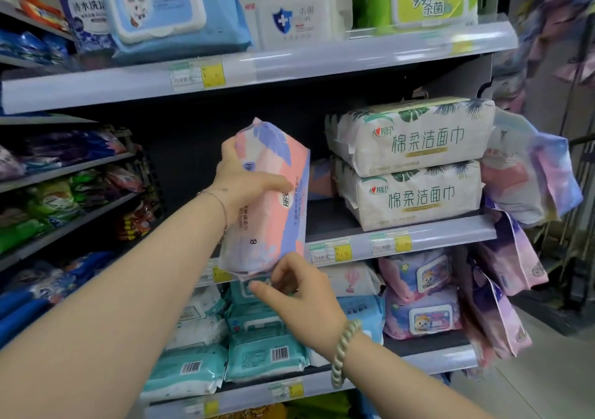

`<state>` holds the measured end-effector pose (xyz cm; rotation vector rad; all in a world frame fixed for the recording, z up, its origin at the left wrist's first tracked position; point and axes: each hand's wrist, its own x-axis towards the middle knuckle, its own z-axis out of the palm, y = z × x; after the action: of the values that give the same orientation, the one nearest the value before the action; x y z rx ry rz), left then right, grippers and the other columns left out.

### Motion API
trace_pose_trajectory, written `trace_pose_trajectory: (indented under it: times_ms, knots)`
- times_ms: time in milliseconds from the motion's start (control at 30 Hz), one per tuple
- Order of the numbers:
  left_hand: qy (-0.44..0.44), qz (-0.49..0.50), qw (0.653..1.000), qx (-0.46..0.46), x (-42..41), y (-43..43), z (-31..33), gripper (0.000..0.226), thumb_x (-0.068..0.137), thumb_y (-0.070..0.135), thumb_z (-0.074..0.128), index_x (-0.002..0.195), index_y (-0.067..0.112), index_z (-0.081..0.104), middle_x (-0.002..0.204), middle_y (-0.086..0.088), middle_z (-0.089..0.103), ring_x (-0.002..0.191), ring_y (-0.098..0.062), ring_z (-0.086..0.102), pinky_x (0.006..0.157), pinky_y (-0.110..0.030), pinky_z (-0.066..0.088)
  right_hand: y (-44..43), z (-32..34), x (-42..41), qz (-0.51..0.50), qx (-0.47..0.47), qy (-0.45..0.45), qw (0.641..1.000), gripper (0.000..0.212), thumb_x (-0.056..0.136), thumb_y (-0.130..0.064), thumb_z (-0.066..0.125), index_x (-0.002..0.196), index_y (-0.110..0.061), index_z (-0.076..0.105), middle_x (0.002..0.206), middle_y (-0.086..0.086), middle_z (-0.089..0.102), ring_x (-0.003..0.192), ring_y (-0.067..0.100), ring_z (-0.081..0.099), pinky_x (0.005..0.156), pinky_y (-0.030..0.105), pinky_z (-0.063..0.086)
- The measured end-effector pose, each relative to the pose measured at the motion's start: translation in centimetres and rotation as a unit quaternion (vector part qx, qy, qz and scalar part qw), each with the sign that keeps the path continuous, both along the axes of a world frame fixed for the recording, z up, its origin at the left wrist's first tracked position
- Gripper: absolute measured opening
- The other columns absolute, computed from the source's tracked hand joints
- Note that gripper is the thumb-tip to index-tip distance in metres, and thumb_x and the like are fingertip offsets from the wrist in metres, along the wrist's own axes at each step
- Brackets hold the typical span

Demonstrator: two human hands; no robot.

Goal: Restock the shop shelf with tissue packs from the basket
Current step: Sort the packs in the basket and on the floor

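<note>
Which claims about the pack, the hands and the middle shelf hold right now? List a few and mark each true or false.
1. The left hand grips the pink pack. True.
2. The pink pack lies flat on the middle shelf. False: it is held on end in front of the shelf.
3. Two white packs sit stacked at that shelf's right end. True.
4. The right hand hangs well away from the pack. False: its fingers meet the pack's bottom edge.

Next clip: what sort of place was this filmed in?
Most likely a shop aisle: tiered shelves with yellow price tags on their edges, stacked white tissue packs on display, and the left hand holding a pink tissue pack in front of them.
</note>
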<state>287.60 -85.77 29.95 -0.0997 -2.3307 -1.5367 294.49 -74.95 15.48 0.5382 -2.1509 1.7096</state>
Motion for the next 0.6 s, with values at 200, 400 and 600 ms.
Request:
trace_pose_trajectory:
  times_ms: [200, 400, 600]
  knots:
    - [-0.026, -0.002, 0.974, -0.225, -0.3, 0.4, 2.9, 0.089, 0.057, 0.020, 0.089, 0.120, 0.023, 0.027, 0.107, -0.002, 0.050, 0.083, -0.019, 0.058, 0.067, -0.034, 0.052, 2.2, 1.7, -1.5, -0.070, 0.048, 0.100, 0.991, 0.020, 0.077, -0.033, 0.065, 0.080, -0.017, 0.053, 0.078, -0.004, 0.059, 0.071, 0.014, 0.056, 0.061, 0.027, 0.045]
    - [-0.014, -0.045, 0.919, -0.391, -1.8, 1.7, 1.9, 0.082, 0.057, 0.017, 0.084, 0.123, 0.023, 0.034, 0.103, -0.004, 0.050, 0.079, -0.019, 0.056, 0.062, -0.030, 0.052, 5.2, 3.3, -3.5, -0.158, 0.021, 0.106, 0.981, 0.043, 0.083, -0.023, 0.065, 0.120, -0.023, 0.044, 0.111, -0.011, 0.047, 0.089, 0.011, 0.056, 0.073, 0.015, 0.041]
    - [-0.017, -0.088, 0.879, -0.468, -3.8, 1.9, 1.1, 0.082, 0.063, 0.028, 0.081, 0.134, 0.030, 0.040, 0.116, 0.002, 0.044, 0.104, -0.021, 0.050, 0.081, -0.037, 0.050, 6.1, 3.6, -5.9, -0.140, 0.055, 0.012, 0.988, 0.081, 0.081, -0.031, 0.063, 0.149, -0.023, 0.019, 0.147, -0.005, 0.036, 0.126, 0.017, 0.046, 0.099, 0.040, 0.045]
